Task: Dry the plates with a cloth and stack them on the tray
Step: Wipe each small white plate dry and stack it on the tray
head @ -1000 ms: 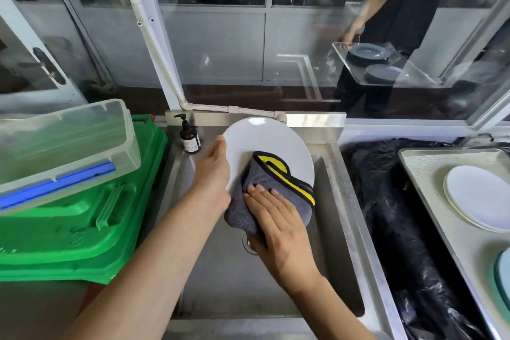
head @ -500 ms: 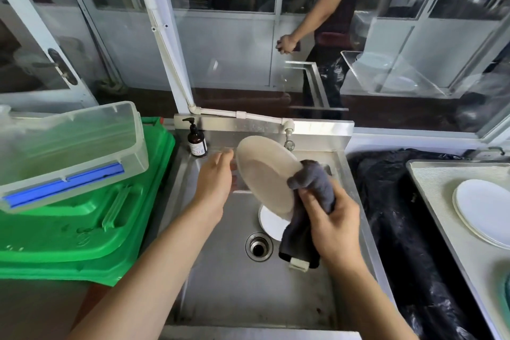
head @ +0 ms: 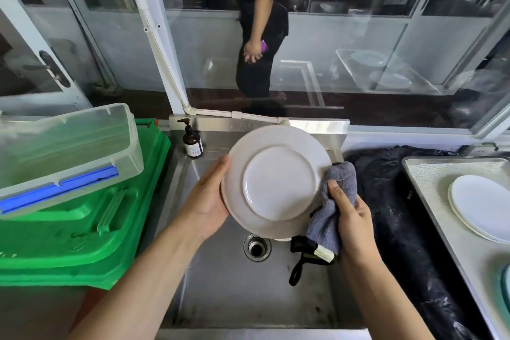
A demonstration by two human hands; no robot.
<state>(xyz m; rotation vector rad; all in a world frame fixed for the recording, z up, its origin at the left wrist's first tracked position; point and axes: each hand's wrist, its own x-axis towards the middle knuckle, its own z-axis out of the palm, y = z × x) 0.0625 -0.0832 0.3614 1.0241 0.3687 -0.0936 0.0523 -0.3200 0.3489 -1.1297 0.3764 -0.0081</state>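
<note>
Over the steel sink (head: 220, 298) I hold a white plate (head: 276, 182) with its underside turned toward me. My left hand (head: 207, 201) grips its left rim. My right hand (head: 350, 218) clutches a grey cloth (head: 335, 201) pressed against the plate's right edge; the cloth's black-and-yellow trim and loop dangle below. On the metal tray (head: 430, 201) at the right lies a stack of white plates (head: 483, 207). A sliver of another white plate shows in the sink under the held one.
A soap bottle (head: 192, 141) stands at the sink's back left corner. Green bins (head: 77, 229) with a clear plastic box (head: 63, 152) on top fill the left. A black bag (head: 400, 229) lies between sink and tray. A person (head: 262, 22) stands behind the glass.
The plate has been turned over, from face toward me through edge-on, so its underside faces me. The cloth moved from the plate's face to its right edge.
</note>
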